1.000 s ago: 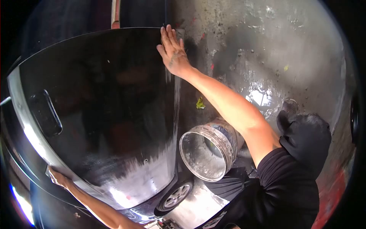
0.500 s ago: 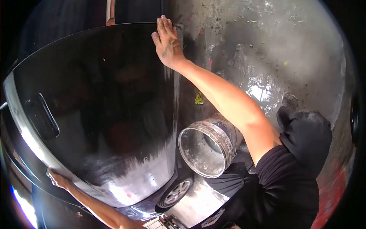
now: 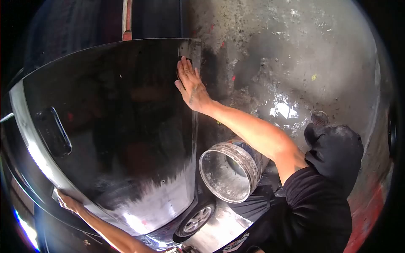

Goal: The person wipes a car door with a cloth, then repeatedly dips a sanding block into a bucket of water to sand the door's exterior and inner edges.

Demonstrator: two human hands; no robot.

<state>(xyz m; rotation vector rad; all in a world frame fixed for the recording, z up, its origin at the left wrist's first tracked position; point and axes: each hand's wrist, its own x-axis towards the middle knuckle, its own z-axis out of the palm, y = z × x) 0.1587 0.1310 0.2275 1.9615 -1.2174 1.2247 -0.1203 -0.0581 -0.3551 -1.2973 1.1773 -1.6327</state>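
Observation:
A large black car panel [image 3: 122,109] fills the left half of the view, with a slot-like recess and pale scuffed areas along its right and lower edges. My right hand [image 3: 193,87] lies flat on it near the upper right edge, fingers stretched out and thumb apart. A dark edge shows around the fingertips; I cannot make out whether a thin sheet lies underneath. At the panel's bright lower-left rim is my left hand [image 3: 68,200], beside a small whitish patch. Its fingers are mostly hidden.
An open, stained bucket [image 3: 230,170] lies tilted to the panel's right, near my body. Below the panel shows a car wheel [image 3: 196,220]. A red and white post [image 3: 127,21] stands beyond the top edge. The concrete floor [image 3: 261,59] is wet and shiny.
My right hand has come down along the panel's right edge from the top corner. The view has shifted slightly, so the panel sits lower. The left hand stays at the rim.

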